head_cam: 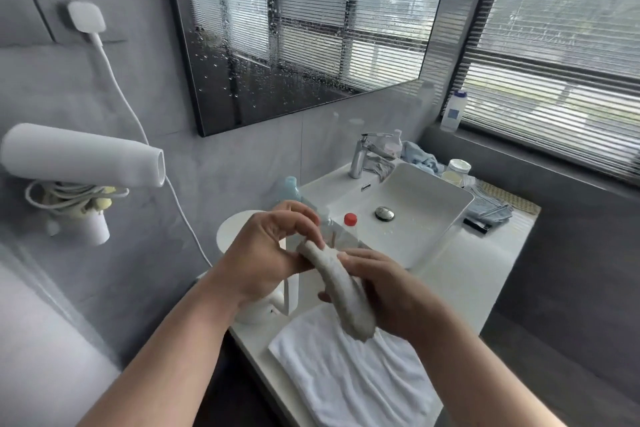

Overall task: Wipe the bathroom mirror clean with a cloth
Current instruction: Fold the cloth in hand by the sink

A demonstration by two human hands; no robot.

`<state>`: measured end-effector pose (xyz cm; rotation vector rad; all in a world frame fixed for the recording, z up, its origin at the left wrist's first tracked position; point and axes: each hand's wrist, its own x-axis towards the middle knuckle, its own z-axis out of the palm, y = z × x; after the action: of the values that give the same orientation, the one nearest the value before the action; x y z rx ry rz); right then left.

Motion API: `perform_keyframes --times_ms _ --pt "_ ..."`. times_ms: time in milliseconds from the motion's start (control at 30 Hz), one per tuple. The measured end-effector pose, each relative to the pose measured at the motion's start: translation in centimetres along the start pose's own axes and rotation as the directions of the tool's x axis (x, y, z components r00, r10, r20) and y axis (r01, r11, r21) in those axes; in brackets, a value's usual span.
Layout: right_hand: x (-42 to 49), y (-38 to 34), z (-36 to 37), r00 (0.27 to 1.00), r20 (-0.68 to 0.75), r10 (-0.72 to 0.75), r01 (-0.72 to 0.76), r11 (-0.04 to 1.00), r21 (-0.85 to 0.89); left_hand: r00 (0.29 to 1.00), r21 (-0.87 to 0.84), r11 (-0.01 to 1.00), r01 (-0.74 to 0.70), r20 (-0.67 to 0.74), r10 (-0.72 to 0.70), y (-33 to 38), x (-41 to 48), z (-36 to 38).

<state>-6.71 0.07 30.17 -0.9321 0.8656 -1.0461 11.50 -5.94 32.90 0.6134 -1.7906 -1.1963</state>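
Here, left hand [263, 253] and right hand [391, 291] grip the rolled cloth [343, 291] over the counter [460, 274], well below the mirror [304, 28].

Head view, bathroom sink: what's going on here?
A person at the counter holds a rolled pale cloth in both hands, above a white towel spread on the counter. The left hand pinches the cloth's upper end; the right hand grips its middle. The mirror on the wall is speckled with water drops, and the cloth is not touching it, so no wiping is under way.
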Motion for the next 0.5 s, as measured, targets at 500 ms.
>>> perform_keyframes --times_ms 500 --pt "-0.3 -4.8 2.8 0.995 -0.087 -0.055 0.067 0.987 0.143 0.94 0.324 0.939 0.116 -0.34 0.001 4.4 -0.6 -1.0"
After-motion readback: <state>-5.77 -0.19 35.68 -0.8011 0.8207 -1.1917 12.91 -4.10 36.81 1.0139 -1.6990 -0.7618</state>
